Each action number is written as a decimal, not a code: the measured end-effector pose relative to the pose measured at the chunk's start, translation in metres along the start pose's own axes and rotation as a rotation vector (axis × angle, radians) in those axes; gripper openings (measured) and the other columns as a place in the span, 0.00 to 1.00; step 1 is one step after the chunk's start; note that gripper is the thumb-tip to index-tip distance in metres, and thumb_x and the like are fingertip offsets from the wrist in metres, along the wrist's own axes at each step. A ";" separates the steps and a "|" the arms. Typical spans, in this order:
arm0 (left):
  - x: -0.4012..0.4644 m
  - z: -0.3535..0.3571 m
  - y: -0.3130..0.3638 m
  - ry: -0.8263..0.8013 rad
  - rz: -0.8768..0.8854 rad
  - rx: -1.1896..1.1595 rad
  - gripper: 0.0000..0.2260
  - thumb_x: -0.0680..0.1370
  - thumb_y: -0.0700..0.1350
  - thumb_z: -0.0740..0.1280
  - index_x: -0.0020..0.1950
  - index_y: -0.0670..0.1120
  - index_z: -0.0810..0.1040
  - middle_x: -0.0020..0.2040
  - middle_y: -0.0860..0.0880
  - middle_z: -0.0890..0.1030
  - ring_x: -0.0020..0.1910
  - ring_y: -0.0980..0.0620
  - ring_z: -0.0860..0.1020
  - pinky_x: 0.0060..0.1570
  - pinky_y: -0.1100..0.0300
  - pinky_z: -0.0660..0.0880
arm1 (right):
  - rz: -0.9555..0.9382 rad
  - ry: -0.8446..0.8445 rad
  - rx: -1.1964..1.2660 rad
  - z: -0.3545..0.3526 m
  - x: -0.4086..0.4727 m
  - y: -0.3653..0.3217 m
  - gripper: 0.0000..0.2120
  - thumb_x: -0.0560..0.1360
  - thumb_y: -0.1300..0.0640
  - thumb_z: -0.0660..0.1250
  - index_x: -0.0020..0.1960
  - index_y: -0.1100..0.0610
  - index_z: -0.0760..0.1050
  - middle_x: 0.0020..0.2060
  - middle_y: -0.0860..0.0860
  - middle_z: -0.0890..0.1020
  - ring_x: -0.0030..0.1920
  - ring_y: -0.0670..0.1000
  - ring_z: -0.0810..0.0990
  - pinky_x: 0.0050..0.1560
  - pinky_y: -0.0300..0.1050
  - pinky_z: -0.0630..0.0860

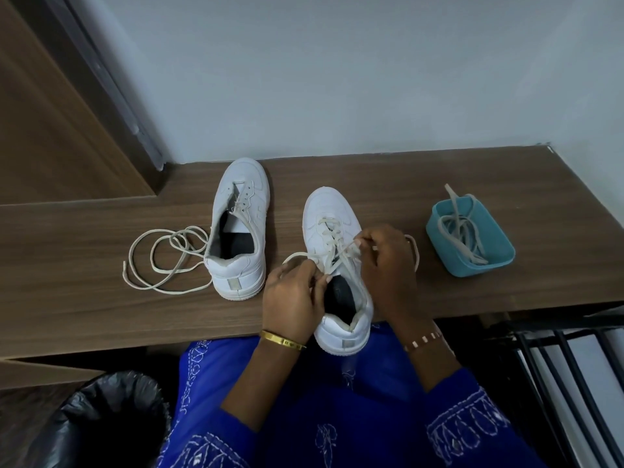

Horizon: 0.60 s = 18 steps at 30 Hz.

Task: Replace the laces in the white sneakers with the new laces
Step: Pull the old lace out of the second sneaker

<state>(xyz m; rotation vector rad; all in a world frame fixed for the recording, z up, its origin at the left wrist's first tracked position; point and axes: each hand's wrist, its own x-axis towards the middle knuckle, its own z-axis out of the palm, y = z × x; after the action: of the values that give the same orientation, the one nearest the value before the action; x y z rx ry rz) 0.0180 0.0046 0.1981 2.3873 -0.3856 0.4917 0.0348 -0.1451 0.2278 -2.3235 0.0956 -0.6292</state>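
1. Sneakers sit side by side on the desk (101, 231), toes to the wall, heels toward the person, so the openings face the hands.
2. Far left: loose lace (158, 261) lies in loops on the desk, one end running into the left sneaker (241, 228). That shoe is mostly unlaced, tongue open. Probably parked there until its turn.
3. Left hand (292, 298) is at the near-left side of the right sneaker (337, 261), fingers curled, pinching a lace strand by the upper eyelets; gold bangle (282, 340) on the wrist.
4. Right sneaker's heel overhangs the desk edge, close to the lap, likely for easy reach. Lace (329, 231) crosses several lower eyelets; the upper rows look unfinished.
5. Right hand (391, 265) pinches the other strand above the tongue, grip closed on it, apparently keeping it taut for threading.
6. Far right: teal tub (503, 261) holds more laces (462, 238), one end hanging over the rim. Cannot tell whether these are old or new.
7. Bin with black liner (111, 417) stands below the desk, lower left.
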 end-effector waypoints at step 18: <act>0.001 -0.013 0.003 -0.029 -0.548 -0.752 0.09 0.78 0.44 0.62 0.38 0.46 0.68 0.38 0.45 0.78 0.42 0.52 0.82 0.45 0.56 0.75 | 0.161 -0.356 -0.208 -0.016 -0.027 -0.016 0.09 0.74 0.54 0.67 0.39 0.59 0.75 0.33 0.52 0.77 0.35 0.49 0.74 0.37 0.39 0.66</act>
<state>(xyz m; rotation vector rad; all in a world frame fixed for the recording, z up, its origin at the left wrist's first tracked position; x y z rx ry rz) 0.0148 0.0112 0.2099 1.6595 0.0820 0.0326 0.0015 -0.1363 0.2373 -2.5590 0.1872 -0.1247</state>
